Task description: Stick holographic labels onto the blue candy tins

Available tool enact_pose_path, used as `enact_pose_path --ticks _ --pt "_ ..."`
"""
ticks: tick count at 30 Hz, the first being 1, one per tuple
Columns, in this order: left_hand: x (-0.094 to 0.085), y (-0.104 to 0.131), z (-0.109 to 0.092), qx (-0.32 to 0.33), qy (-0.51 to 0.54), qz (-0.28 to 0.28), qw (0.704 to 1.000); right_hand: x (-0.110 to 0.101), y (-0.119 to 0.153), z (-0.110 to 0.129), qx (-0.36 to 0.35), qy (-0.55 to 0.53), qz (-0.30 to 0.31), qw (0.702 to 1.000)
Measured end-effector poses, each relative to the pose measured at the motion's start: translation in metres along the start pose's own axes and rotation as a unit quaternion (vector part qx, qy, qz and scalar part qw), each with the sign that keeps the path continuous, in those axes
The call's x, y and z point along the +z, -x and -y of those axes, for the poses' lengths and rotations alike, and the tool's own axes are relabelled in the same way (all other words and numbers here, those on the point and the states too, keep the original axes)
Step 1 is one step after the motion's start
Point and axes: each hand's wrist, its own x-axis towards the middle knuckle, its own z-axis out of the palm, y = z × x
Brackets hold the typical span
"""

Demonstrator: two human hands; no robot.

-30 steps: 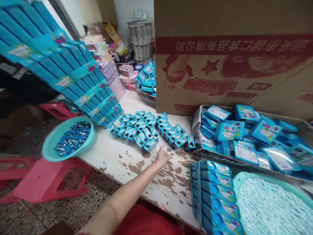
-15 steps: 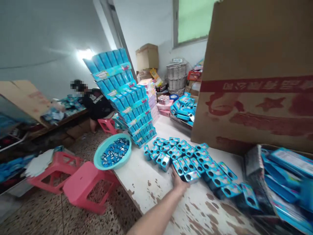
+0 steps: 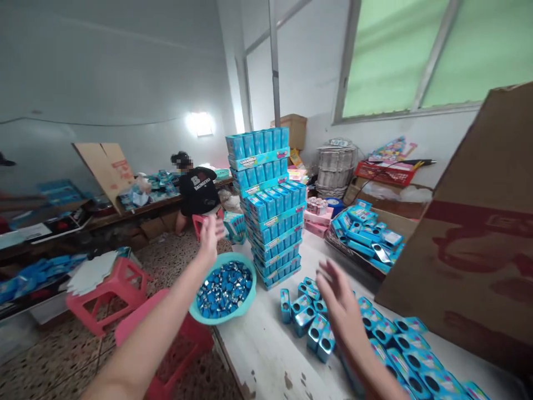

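My left hand (image 3: 211, 236) is raised with its fingers stretched out and nothing in them. It hovers above the far rim of a turquoise basin (image 3: 250, 303) full of small blue-and-silver pieces (image 3: 225, 289). Over the rows of blue boxes with round holes (image 3: 316, 328), my right hand (image 3: 337, 289) is also open, fingers extended, and hides some of the boxes. Whether it touches any of them I cannot tell. Between the two hands rises a tall stack of blue display trays (image 3: 272, 216), each packed with similar boxes.
A large brown carton (image 3: 470, 239) blocks the right side, beside a tray of loose blue boxes (image 3: 362, 233). Red stools (image 3: 91, 303) stand on the floor at left. Farther back, a person in a black shirt (image 3: 200, 189) sits at another bench.
My view has swung left, so the stack and basin sit farther right. The hand formerly at the boxes is no longer there; both hands now show, raised and open.
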Motion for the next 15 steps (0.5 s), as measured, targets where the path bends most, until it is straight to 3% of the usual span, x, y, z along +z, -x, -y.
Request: enact_pose_path --ticks 3,6,10,12,15 --pt "0.025 -0.092 -0.053 0.006 0.066 0.042 0.997 0.070 -0.078 0.075 -0.112 -0.021 0.039 0.993" --pt "0.062 -0.147 -0.075 -0.047 0.110 0.170 0.978 0.137 -0.144 0.119 -0.113 0.010 0.038 0.993" --pt "0.104 -0.171 -0.074 -0.059 0.112 0.289 0.949 0.203 -0.204 0.133 -0.012 0.035 0.020 0.999" --pt "0.113 -0.175 -0.071 -0.056 0.105 0.311 0.943 0.222 -0.224 0.132 -0.034 0.052 0.042 0.997" --pt "0.116 -0.187 -0.066 -0.063 0.113 0.327 0.936 0.240 -0.246 0.129 -0.122 0.097 0.064 0.986"
